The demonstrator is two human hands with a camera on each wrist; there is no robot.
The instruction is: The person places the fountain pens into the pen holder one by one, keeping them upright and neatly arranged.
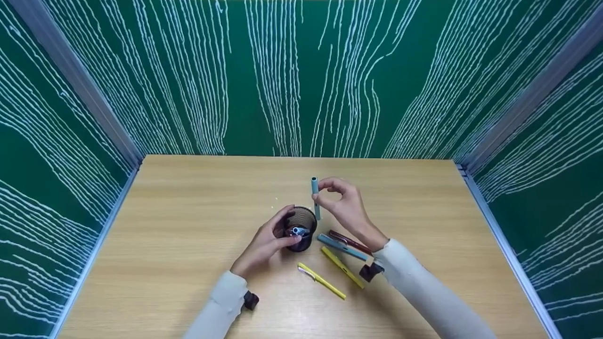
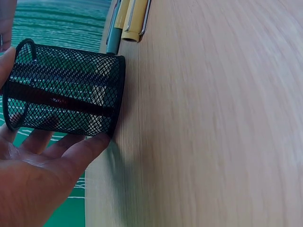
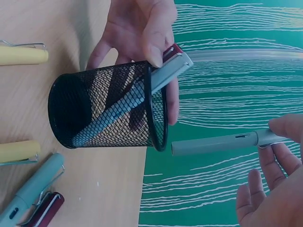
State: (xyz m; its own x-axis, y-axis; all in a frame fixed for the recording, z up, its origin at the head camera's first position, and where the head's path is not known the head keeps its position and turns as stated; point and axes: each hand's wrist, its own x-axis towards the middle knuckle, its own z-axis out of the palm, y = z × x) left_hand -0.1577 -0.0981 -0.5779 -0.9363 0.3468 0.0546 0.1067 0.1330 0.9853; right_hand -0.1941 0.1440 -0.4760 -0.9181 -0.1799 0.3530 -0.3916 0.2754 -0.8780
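My left hand (image 1: 264, 245) grips a black mesh pen cup (image 1: 303, 216) standing on the table, its fingers round the side and thumb near the rim. Inside the cup, a light blue pen (image 3: 170, 73) and a dark red pen (image 3: 173, 50) lean with their ends above the rim. Between thumb and fingertips, my right hand (image 1: 347, 207) pinches a blue-green pen (image 1: 315, 187). This pen is upright just beyond the rim, outside the cup; the right wrist view shows its lower end apart from the mesh.
On the wooden table (image 1: 198, 202), right of and in front of the cup, lie two yellow pens (image 1: 330, 285), a blue-green pen (image 1: 339, 245) and a dark red pen (image 1: 351, 241). Green panels (image 1: 273, 94) with white wavy lines enclose the table's back and sides.
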